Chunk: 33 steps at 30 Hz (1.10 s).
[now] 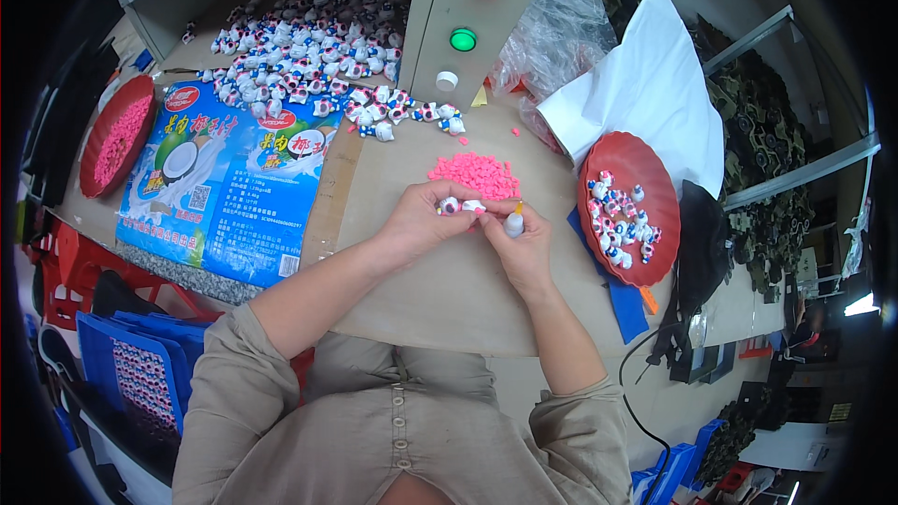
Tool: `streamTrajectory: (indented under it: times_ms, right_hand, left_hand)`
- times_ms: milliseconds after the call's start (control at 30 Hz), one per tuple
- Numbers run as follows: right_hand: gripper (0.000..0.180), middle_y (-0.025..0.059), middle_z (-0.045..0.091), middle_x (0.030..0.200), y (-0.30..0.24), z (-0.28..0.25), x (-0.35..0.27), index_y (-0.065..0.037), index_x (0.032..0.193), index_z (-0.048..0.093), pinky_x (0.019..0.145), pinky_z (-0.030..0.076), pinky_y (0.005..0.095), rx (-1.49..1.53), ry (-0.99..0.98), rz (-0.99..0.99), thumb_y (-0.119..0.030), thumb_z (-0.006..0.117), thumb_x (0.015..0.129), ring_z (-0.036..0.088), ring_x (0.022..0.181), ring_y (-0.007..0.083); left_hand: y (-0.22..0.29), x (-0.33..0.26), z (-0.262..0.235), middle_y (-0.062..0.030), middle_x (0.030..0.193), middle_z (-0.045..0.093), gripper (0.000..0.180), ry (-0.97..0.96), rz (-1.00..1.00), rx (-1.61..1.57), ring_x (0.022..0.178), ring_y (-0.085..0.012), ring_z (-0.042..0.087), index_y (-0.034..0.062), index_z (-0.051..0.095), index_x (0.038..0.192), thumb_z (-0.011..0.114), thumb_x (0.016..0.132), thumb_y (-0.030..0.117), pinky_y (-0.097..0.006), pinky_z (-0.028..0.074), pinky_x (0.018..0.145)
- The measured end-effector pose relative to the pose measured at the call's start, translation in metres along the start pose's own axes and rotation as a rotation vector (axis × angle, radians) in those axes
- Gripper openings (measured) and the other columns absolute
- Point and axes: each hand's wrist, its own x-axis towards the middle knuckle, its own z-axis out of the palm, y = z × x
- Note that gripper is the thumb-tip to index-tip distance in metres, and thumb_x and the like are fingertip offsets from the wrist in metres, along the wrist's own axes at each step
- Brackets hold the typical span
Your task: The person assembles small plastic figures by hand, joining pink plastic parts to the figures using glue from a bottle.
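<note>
In our left grip, nearly closed, we are pinching a small white figurine, and in our right grip, also nearly closed, we are holding a small white bottle near it. Beyond both grips, a heap of pink pieces is lying on the worktop, and to their right a red plate is carrying more figurines.

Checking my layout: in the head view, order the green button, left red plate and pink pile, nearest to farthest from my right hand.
1. Pink pile, ahead-left of your right hand.
2. Green button, beyond the pink pile.
3. Left red plate, far left.
</note>
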Motion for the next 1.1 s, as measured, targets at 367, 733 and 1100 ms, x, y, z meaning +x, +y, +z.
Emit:
streamTrajectory:
  times_ms: [367,733,1100]
  right_hand:
    - [0.013,0.0076,0.060,0.078,0.0004,0.0013,0.0015,0.003,0.088,0.058,0.063,0.045,0.0200,0.046,-0.006,0.011,0.002,0.056,0.076,0.057,0.070,0.0103]
    - [0.014,0.0072,0.060,0.078,-0.0023,0.0016,0.0015,0.003,0.090,0.058,0.063,0.045,0.0199,0.074,-0.010,0.025,0.001,0.055,0.077,0.057,0.070,0.0101]
    - [0.010,0.0054,0.060,0.078,0.0004,0.0006,0.0011,0.002,0.086,0.059,0.063,0.044,0.0185,0.064,-0.012,0.052,0.000,0.056,0.076,0.055,0.070,0.0079]
  left_hand:
    - [-0.0013,0.0011,-0.0025,-0.0061,0.088,0.058,0.020,-0.025,0.025,-0.067,0.079,-0.0104,0.056,0.0008,0.057,0.094,0.058,0.075,0.000,-0.022,0.047,0.073]
    - [0.0009,-0.0004,-0.0003,-0.0058,0.088,0.058,0.019,0.000,-0.002,-0.063,0.080,-0.0102,0.056,0.0009,0.057,0.093,0.058,0.075,0.000,-0.022,0.047,0.073]
    - [0.0046,-0.0018,-0.0003,-0.0077,0.088,0.058,0.017,-0.003,-0.012,-0.099,0.078,-0.0112,0.057,-0.0001,0.057,0.092,0.057,0.075,0.000,-0.023,0.048,0.073]
